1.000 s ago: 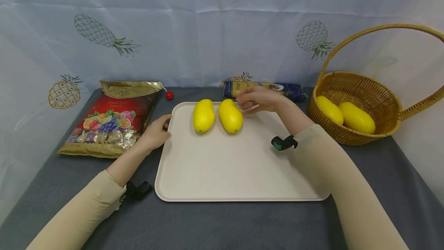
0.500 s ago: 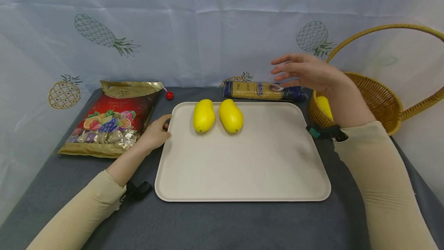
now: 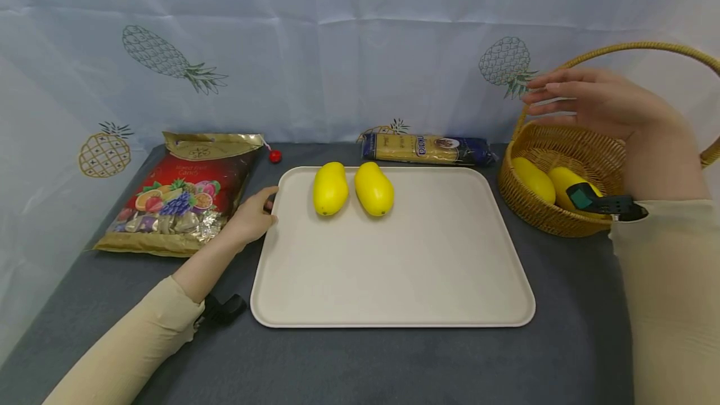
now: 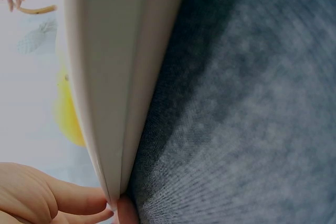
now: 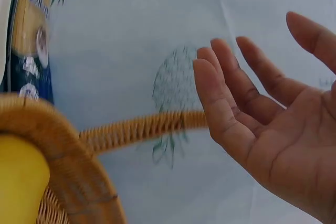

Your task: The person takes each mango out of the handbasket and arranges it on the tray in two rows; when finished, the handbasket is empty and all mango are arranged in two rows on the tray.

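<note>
At the left edge of the cream tray (image 3: pixel 394 261), my left hand (image 3: pixel 252 216) grips the rim; in the left wrist view its thumb and fingers (image 4: pixel 79 198) pinch the tray's corner. Two yellow mangoes, one on the left (image 3: pixel 330 189) and one on the right (image 3: pixel 374 190), lie side by side on the tray near its far edge. My right hand (image 3: pixel 610 104) is raised over the wicker basket (image 3: pixel 520 208), holding nothing, fingers loosely bent in the right wrist view. Inside the basket are two more yellow mangoes (image 3: pixel 533 180), partly behind the wrist strap.
A red and gold bag of fruit candy (image 3: pixel 185 199) lies left of the tray, with a small red ball (image 3: pixel 275 155) by its top corner. Behind the tray is a blue and gold packet (image 3: pixel 427 149). The basket's tall handle (image 3: pixel 630 47) arches up beside a printed curtain (image 3: pixel 337 67).
My right hand has left the right-hand mango on the tray and swung right and up over the basket. My left hand and the tray have stayed put.
</note>
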Motion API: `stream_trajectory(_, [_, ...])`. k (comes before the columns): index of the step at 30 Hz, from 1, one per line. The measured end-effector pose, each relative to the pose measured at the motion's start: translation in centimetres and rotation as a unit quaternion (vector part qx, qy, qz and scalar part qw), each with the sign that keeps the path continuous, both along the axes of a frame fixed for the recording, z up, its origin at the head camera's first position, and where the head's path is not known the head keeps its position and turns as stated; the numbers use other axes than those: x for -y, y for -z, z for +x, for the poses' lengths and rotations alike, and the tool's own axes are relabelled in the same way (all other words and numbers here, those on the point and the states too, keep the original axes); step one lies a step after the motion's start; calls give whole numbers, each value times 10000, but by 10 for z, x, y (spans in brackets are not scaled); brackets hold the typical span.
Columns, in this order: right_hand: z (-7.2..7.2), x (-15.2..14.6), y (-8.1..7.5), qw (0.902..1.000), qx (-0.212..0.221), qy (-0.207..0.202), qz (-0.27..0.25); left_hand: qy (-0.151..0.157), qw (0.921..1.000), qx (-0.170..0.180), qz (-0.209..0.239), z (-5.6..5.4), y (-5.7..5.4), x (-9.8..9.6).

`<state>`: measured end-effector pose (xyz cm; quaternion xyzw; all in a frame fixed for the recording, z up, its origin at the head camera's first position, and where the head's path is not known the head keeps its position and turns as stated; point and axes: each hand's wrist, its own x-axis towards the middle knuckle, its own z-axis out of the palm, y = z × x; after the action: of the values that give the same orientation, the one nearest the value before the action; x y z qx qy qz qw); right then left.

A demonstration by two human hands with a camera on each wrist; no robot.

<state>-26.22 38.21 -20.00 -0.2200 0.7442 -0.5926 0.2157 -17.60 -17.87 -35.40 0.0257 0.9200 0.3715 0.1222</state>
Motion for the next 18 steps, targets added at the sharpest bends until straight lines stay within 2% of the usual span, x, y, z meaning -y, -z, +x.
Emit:
stream_trajectory(5, [-5, -28, 17, 9979, -52, 70, 635, -3, 10000, 18, 0, 0, -1, -1])
stream_trajectory(10, [-11, -42, 36, 9972, 225, 261, 664, -6, 10000, 58, -4, 1, -1, -1])
stream_trajectory(13, [-16, -45, 46, 9932, 256, 398, 1065, -3, 10000, 60, -5, 1, -1, -1])
stream_trajectory(18, [-24, -48, 58, 9829, 255, 408, 1778, 7, 10000, 72, -3, 1, -1, -2])
